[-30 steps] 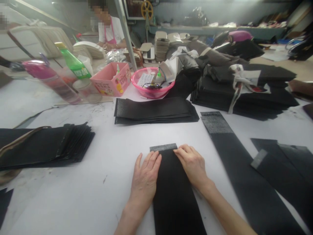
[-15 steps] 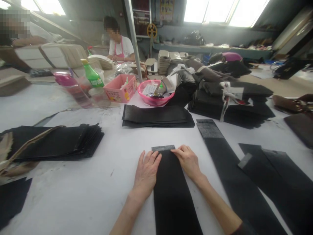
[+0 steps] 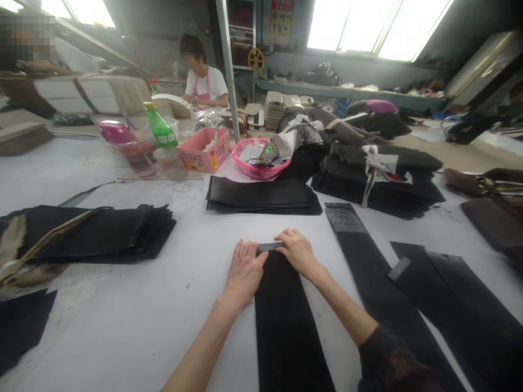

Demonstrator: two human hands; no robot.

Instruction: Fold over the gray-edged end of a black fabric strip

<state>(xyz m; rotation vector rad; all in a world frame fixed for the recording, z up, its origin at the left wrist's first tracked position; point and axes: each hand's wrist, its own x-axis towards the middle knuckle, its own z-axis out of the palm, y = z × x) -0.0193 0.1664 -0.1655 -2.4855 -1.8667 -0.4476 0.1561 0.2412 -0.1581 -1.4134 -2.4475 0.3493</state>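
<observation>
A long black strip of sheet material (image 3: pixel 288 321) lies lengthwise on the white table in front of me, its far end showing a narrow grey band (image 3: pixel 270 246). My left hand (image 3: pixel 244 272) grips the left corner of that end, thumb on the black face and fingers over the far edge. At the right corner my right hand (image 3: pixel 297 251) pinches the same end between thumb and curled fingers. Parts of the band are hidden under the fingertips. To the right lies another black strip (image 3: pixel 379 283) with a broader grey end.
Black sheets are stacked beyond my hands (image 3: pixel 261 195) and at the left (image 3: pixel 90 234). A tied black bundle (image 3: pixel 379 188) sits back right, near a pink basin (image 3: pixel 261 169), a pink box (image 3: pixel 204 152) and a green bottle (image 3: pixel 159 125). A co-worker (image 3: pixel 206 81) sits across the table.
My right hand has moved left and slightly away from me, onto the strip's far edge. The left fingers have shifted over that edge, and less of the grey band shows.
</observation>
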